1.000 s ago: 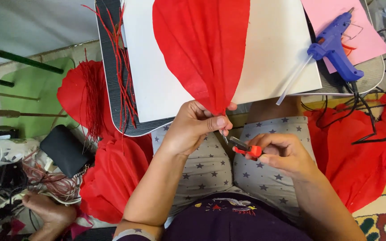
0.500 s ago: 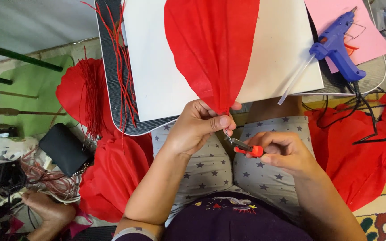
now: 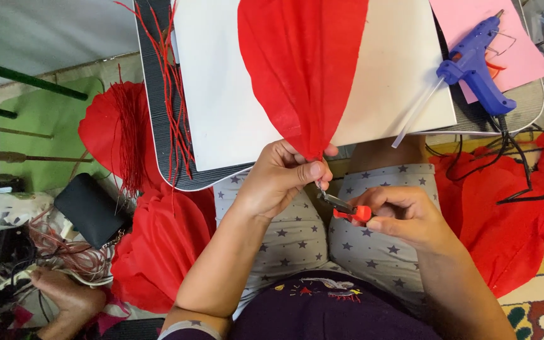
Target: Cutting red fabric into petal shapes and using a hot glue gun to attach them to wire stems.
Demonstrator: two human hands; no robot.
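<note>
Red-handled pliers (image 3: 347, 209) were clenched in the right hand (image 3: 404, 217), just above the star-patterned lap, their metal tip pointing toward the left hand (image 3: 281, 179). The left-hand grip was closed, pinching the gathered point of a red pleated paper fan (image 3: 303, 69). The fan spread out from that pinch across a pale card sheet (image 3: 221, 94), which lay on a dark ribbed tray (image 3: 155, 113). Thin red strips (image 3: 174, 107) lay along the tray's left side. A blue glue gun (image 3: 476, 69) rested on pink paper (image 3: 473, 25) at the far right. Another person's hand (image 3: 64, 299) was at the lower left, among wires.
</note>
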